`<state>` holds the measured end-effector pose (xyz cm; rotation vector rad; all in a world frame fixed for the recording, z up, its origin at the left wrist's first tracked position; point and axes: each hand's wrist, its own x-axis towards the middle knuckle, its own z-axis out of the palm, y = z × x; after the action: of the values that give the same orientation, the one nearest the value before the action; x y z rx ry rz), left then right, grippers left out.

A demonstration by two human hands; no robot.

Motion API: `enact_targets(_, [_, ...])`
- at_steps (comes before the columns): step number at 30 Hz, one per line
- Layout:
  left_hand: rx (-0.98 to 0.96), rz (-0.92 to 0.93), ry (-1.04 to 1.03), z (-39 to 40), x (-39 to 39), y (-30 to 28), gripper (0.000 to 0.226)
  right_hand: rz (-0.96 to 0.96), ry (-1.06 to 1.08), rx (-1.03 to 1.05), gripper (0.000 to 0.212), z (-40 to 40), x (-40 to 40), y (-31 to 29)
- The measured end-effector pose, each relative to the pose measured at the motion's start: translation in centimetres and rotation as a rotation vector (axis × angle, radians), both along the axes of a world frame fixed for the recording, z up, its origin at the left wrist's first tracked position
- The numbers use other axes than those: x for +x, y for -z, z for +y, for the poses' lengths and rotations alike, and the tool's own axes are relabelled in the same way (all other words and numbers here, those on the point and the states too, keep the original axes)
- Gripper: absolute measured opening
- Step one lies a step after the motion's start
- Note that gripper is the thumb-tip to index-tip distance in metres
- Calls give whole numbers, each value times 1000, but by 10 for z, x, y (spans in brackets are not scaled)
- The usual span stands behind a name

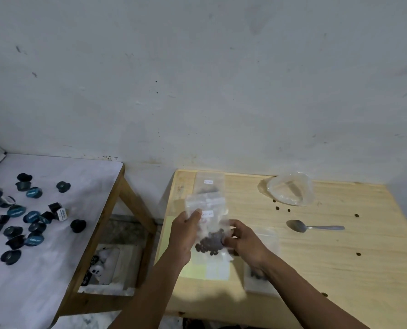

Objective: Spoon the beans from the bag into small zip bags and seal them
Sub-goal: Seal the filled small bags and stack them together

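Pale wooden tabletop (316, 257) below a clear small zip bag (207, 224), white-labelled and bottom-filled with dark beans (209, 244), held upright above it, left hand (183, 233) fingers and right hand (244, 241) fingers pinching its sides.

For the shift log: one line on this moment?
left hand and right hand: hold zip bag | beans: inside | spoon: on table

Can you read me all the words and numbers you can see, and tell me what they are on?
No text is clear enough to quote.
Small white label on the clear zip bag of dark beans held in both hands: too blurred.
White label on the clear zip bag at the table's back edge: too small.
Blue-lidded dark capsules on the white cloth: white print, unreadable.
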<state>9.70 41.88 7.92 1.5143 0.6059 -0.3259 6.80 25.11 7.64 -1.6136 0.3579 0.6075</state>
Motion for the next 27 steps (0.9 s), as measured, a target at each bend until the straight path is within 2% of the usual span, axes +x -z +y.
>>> enact_targets(4, [76, 82, 103, 7, 8, 14, 35, 15, 175, -43, 45, 2, 8, 13])
enact_targets(8, [111, 113, 230, 9, 22, 28, 42, -31, 251, -133, 44, 11, 34, 27])
enact_targets(10, [200, 57, 260, 8, 37, 29, 46, -54, 244, -168, 44, 16, 49, 30])
enact_targets(13, [467, 4, 321, 6, 66, 32, 52, -66, 160, -223, 46, 24, 79, 41])
enact_targets(15, [562, 39, 348, 4, 84, 38, 54, -33, 116, -286, 74, 22, 102, 69])
enact_targets(16, [544, 55, 351, 3, 92, 44, 54, 2, 90, -299, 84, 18, 113, 93])
enact_targets(18, [484, 67, 351, 0, 103, 51, 47, 44, 46, -321, 87, 15, 126, 114])
enact_targets(20, [433, 66, 328, -3, 108, 58, 32, 68, 36, -331, 93, 22, 127, 84])
enact_targets(22, [411, 77, 294, -5, 113, 63, 27, 99, 18, -323, 95, 25, 131, 76])
enact_targets(27, [375, 97, 250, -4, 121, 85, 35, 112, 7, -316, 95, 16, 149, 110])
